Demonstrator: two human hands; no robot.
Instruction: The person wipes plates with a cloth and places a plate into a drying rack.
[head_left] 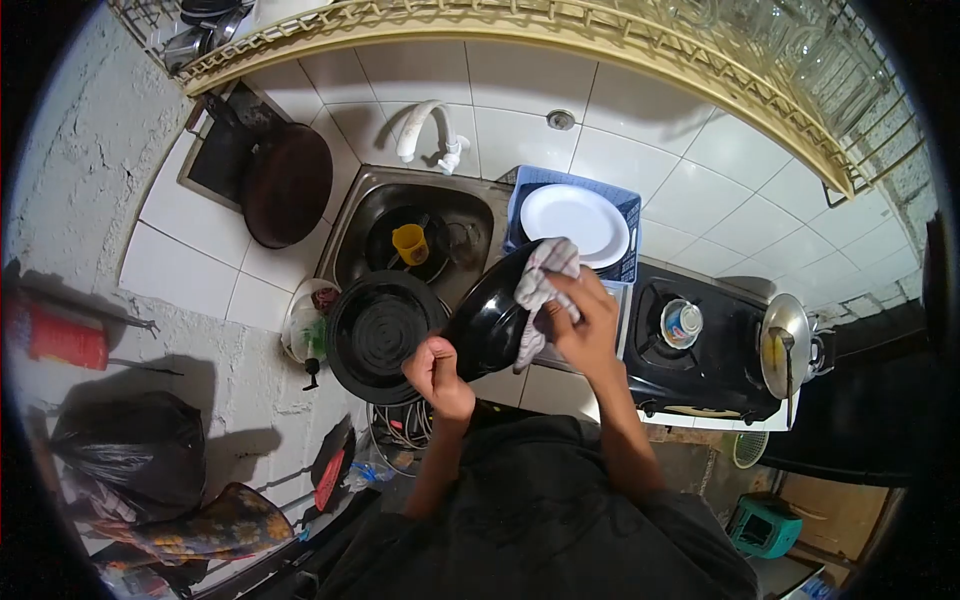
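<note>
A shiny black bowl (487,328) is tilted up in front of my body, beside the sink. My left hand (438,380) is closed on the bowl's near-left edge, thumb on top. In my right hand (585,325) is a bunched checkered cloth (546,285), pressed against the bowl's right side and draped over its rim. Just left of the bowl, a round black ridged pan (380,335) rests at the sink's front-left corner. Whether the bowl has a handle under my left hand is hidden.
The metal sink (352,215) holds a yellow cup (409,243) and dark cookware below a white faucet (430,125). A white plate (575,226) lies in a blue basket (520,195). Right is a gas stove (650,375) with a metal pan (785,350). A dish rack (690,50) hangs above.
</note>
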